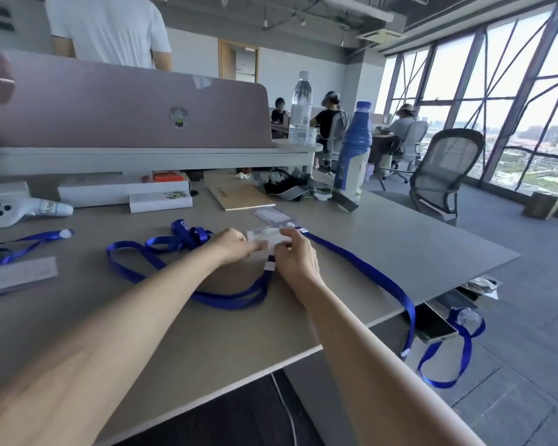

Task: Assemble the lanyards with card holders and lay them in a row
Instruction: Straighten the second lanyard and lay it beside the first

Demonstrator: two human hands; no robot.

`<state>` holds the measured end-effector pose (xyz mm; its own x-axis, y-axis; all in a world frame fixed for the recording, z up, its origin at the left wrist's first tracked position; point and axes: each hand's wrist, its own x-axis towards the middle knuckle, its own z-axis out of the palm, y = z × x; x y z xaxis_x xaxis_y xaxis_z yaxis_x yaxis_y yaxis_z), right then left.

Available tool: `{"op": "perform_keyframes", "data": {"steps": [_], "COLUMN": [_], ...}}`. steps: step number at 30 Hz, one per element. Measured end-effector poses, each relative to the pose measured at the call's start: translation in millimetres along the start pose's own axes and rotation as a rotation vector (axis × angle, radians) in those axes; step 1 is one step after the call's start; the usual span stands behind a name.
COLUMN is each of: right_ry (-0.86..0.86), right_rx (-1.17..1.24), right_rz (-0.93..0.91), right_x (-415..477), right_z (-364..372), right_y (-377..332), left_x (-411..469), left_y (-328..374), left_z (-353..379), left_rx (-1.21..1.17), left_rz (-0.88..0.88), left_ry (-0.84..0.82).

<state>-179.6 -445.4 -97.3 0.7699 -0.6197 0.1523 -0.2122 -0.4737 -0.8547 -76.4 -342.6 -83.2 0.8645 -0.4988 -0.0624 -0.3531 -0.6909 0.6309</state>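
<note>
My left hand [231,244] and my right hand [295,255] meet at the middle of the table, both pinching a clear card holder [264,236]. A blue lanyard [232,297] loops on the table below the hands, its white end clip [269,264] just under the holder by my right hand. A second blue lanyard [368,272] runs right from the hands and hangs over the table edge. A bunch of blue lanyards [187,236] lies left of my left hand. More clear card holders [271,216] lie just beyond the hands. An assembled lanyard [20,244] rests at far left.
A blue-and-white bottle [351,156] and a clear water bottle [300,109] stand at the back right. White boxes [123,188], a white controller [13,210] and a brown notebook [239,196] lie at the back. A mesh chair [442,175] stands right of the table; a paper strip [16,275] lies left.
</note>
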Motion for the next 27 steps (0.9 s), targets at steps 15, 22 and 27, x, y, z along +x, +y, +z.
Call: {"op": "perform_keyframes", "data": {"steps": [15,22,27], "right_ry": [-0.085,-0.115,-0.129], "right_rx": [-0.501,-0.345,-0.322], "right_rz": [-0.17,-0.192,-0.205], "right_x": [38,15,-17], "right_z": [25,-8,-47], "right_y": [9,22,36], "left_x": [60,84,84], "left_y": [-45,-44,-42], "left_z": [1,1,0], "left_rx": [0.366,0.489,0.499], "left_rz": [0.118,0.066,0.051], "left_ry": [0.109,0.096,0.095]}}
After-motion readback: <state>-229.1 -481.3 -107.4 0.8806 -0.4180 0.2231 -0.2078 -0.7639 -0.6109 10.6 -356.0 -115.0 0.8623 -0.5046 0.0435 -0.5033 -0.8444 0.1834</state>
